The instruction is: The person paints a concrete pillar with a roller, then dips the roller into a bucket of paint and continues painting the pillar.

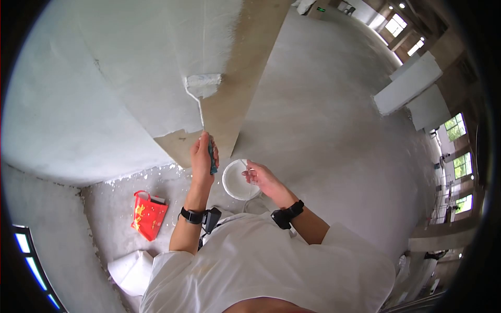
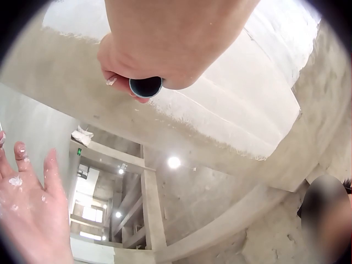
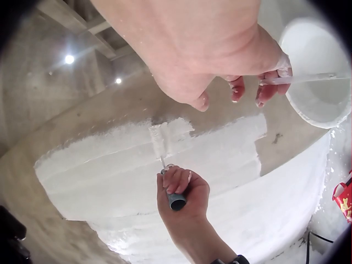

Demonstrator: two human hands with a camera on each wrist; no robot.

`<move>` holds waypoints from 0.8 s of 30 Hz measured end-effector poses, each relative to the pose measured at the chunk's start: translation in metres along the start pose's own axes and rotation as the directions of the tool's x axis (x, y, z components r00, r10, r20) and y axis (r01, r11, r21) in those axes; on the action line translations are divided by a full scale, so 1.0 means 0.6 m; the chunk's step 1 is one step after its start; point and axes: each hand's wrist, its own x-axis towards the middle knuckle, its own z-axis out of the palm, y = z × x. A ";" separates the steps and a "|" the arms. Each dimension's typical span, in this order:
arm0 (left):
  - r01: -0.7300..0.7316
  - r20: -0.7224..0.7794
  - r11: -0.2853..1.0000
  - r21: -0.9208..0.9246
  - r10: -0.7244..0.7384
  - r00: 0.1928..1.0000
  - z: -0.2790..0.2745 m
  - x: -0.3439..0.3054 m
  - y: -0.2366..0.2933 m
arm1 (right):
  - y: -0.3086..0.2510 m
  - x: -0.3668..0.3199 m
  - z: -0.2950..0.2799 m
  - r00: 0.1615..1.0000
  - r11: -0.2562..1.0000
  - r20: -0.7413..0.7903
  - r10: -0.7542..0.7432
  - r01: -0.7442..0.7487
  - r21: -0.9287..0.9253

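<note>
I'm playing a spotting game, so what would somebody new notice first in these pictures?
Probably the bright red bag with gold markings, on the grey floor to the person's left. Then the paint roller with a white-coated cylindrical head, held in the left hand against the partly white, partly brown wall. The round white bucket at the right hand might catch the eye next.

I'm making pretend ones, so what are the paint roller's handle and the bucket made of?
The paint roller's handle is probably teal plastic, smooth-looking, with a round, hollow end. The bucket looks like white plastic too, judging by its thin, rounded rim, but paint may hide its real finish.
</note>
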 end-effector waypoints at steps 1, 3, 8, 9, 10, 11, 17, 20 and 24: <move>0.001 -0.017 1.000 0.004 -0.001 1.000 0.002 -0.001 0.000 | 0.001 0.001 -0.002 1.000 1.000 0.011 0.014 -0.014 0.000; 0.015 -0.027 1.000 -0.005 -0.015 1.000 0.005 -0.002 0.001 | 0.004 0.005 -0.003 1.000 1.000 -0.015 0.018 -0.018 0.002; 0.052 -0.039 0.998 -0.026 -0.053 0.998 0.007 -0.002 -0.004 | 0.004 0.006 -0.007 0.999 0.999 -0.013 0.037 -0.036 0.036; 0.053 -0.045 0.998 -0.024 -0.054 0.998 0.006 -0.004 -0.005 | 0.004 0.006 -0.008 1.000 0.999 -0.005 0.023 -0.023 0.045; 0.056 -0.036 0.997 -0.045 -0.057 0.998 0.008 -0.007 -0.007 | 0.004 0.006 -0.007 1.000 0.999 0.002 0.008 -0.009 0.054; 0.059 -0.026 0.996 -0.067 -0.061 0.998 0.008 -0.009 -0.007 | 0.004 0.007 -0.005 1.000 0.998 0.005 0.013 -0.013 0.054; 0.075 -0.018 0.995 -0.067 -0.076 0.997 -0.006 -0.008 -0.031 | 0.006 0.011 -0.014 1.000 0.998 0.012 0.027 -0.027 0.052; 0.075 -0.023 0.994 -0.075 -0.077 0.997 -0.014 -0.006 -0.042 | 0.004 0.011 -0.014 1.000 0.998 0.002 0.029 -0.029 0.059; 0.099 -0.013 0.991 -0.089 -0.100 0.995 -0.026 -0.002 -0.054 | 0.001 0.011 -0.016 0.999 0.999 -0.019 0.027 -0.026 0.044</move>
